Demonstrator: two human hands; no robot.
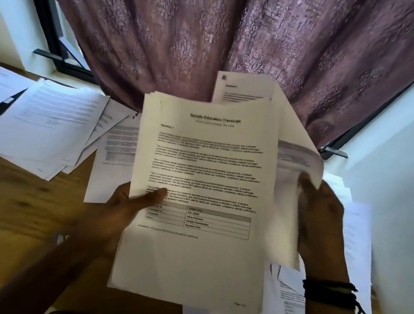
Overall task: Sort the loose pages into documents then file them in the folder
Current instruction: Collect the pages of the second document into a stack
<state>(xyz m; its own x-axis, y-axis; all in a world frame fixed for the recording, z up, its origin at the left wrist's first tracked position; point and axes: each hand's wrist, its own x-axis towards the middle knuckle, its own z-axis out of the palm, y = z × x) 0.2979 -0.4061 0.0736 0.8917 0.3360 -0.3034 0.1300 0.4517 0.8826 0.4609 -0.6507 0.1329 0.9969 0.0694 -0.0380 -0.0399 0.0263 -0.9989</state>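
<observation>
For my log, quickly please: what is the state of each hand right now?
Left hand: grips the stack of pages, thumb on its top sheet.
Right hand: grips the curled pages at the stack's right side.

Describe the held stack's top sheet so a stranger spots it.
Below the mauve curtain, the left hand holds up a paper stack. Its front sheet, under the thumb, lies flat, headed Sample Education Transcript; the pages beside it curl in the right hand.

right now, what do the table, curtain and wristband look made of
Table: wood or wood-look laminate, matte; grain streaks show. Curtain: mauve woven fabric, slight sheen; hangs in folds, raised floral pattern. Wristband: dark cord or thread, perhaps leather; separate strands, loose tail.
</observation>
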